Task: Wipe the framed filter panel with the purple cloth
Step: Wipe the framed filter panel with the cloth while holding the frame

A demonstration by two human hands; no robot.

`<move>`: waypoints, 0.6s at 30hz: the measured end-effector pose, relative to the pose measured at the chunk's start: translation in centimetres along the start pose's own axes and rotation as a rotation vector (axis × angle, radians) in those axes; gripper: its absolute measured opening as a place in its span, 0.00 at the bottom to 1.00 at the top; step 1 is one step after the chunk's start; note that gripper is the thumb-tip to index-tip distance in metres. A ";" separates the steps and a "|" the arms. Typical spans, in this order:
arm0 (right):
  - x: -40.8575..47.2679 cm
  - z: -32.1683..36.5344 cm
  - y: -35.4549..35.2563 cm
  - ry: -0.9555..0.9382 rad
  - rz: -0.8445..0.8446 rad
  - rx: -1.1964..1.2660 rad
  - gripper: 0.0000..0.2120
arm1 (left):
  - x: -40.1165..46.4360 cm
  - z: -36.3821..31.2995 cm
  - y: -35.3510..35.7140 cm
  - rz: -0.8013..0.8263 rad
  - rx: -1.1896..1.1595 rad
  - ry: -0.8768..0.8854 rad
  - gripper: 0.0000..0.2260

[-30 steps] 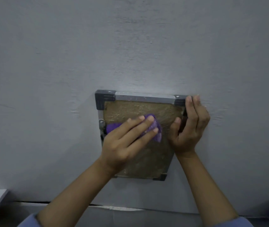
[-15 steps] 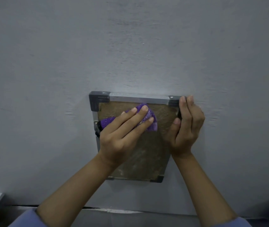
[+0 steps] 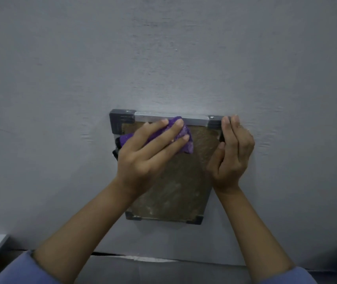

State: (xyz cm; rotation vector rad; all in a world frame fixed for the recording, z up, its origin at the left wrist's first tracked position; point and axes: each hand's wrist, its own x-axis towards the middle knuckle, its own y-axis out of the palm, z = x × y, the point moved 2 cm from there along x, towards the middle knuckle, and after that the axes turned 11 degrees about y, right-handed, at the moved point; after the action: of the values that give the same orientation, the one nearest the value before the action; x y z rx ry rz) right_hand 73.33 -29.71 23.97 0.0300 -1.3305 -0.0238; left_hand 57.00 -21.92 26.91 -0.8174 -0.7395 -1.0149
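1. Your framed filter panel [image 3: 175, 181] lies flat on the grey surface [image 3: 163, 58], near its front edge. It is a brownish mesh sheet with pale smears, bordered by a light metal frame with dark corner caps.
2. Your left hand [image 3: 143, 158] presses the purple cloth [image 3: 184, 138] onto the upper left part of the mesh with straight, spread fingers. The cloth is bunched and reaches the top frame rail.
3. Your right hand [image 3: 230, 152] grips the panel's right edge near the top right corner, fingers curled over the frame and thumb on the mesh side.
4. Your left hand and forearm hide most of the cloth and the panel's left rail. A small dark part at the left edge is too covered to identify. Your blue sleeves [image 3: 26, 269] are cut off at the bottom.
5. Compared with half a second ago, the cloth and your left hand sit higher, now at the top rail. Your right hand keeps its grip at the same corner.
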 end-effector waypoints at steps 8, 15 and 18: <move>0.1 0.0 -0.1 -0.017 0.012 -0.022 0.21 | -4.5 -3.2 1.4 0.250 -0.161 0.126 0.19; 0.2 -0.5 -0.9 -0.092 0.054 -0.037 0.19 | 0.7 0.0 -0.9 0.048 -0.049 0.048 0.12; 0.4 -0.7 -0.9 -0.100 0.066 -0.036 0.19 | 1.7 0.2 -0.3 0.010 -0.007 0.009 0.09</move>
State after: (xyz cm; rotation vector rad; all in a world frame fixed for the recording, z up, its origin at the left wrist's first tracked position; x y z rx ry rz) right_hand 74.07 -30.62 24.12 -0.0460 -1.4299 0.0066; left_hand 57.24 -22.60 28.44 -0.8216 -0.7238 -1.0121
